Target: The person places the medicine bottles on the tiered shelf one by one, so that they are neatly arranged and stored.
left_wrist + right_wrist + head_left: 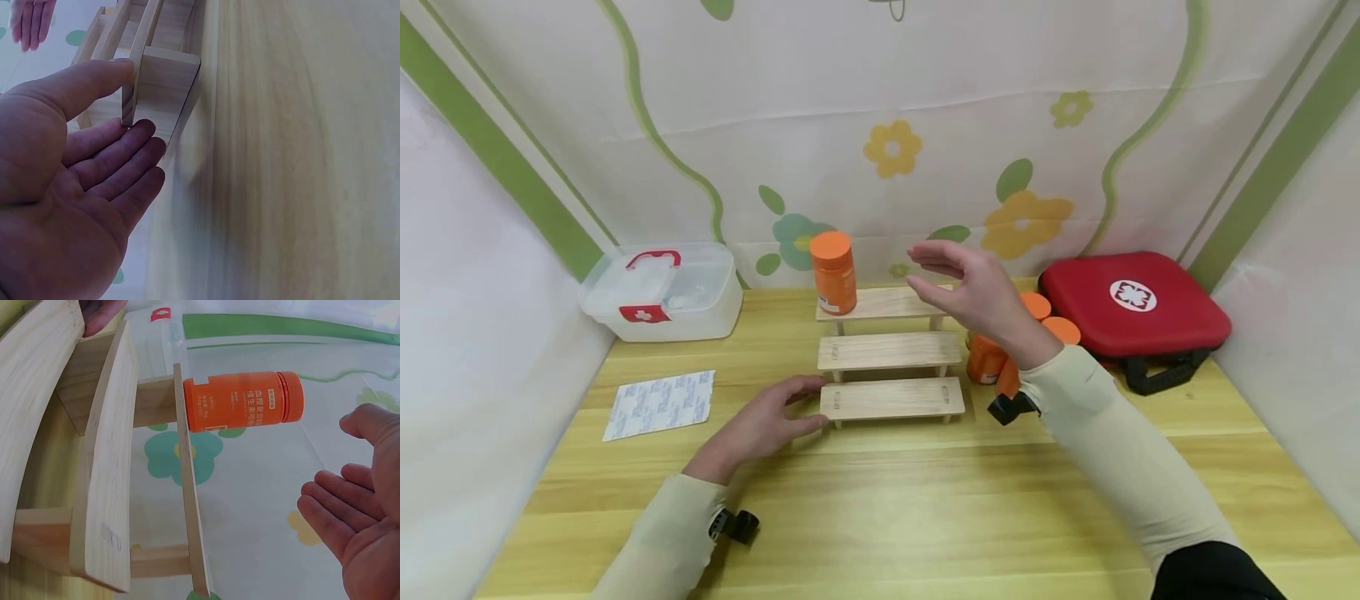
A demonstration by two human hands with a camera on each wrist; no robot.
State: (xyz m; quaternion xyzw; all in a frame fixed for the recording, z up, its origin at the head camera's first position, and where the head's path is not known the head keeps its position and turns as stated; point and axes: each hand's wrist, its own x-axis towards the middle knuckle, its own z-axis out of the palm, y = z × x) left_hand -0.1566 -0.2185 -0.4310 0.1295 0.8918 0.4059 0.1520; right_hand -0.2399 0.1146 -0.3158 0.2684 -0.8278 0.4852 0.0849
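A three-tier wooden step rack (891,400) stands mid-table. At its left end is my left hand (767,421); in the left wrist view the thumb (103,78) and fingertips hold the end of the lowest board from either side. An orange bottle (834,275) with an orange lid stands upright at the left of the top step, its printed label showing in the right wrist view. My right hand (973,287) hovers above the top step's right end, apart from the bottle, fingers extended and nothing held.
Several more orange-lidded bottles (985,360) stand right of the rack, partly hidden by my right forearm. Beside them lies a red first-aid case (1138,300) with a black handle. At left are a clear first-aid box (662,292) and a printed foil packet (661,406).
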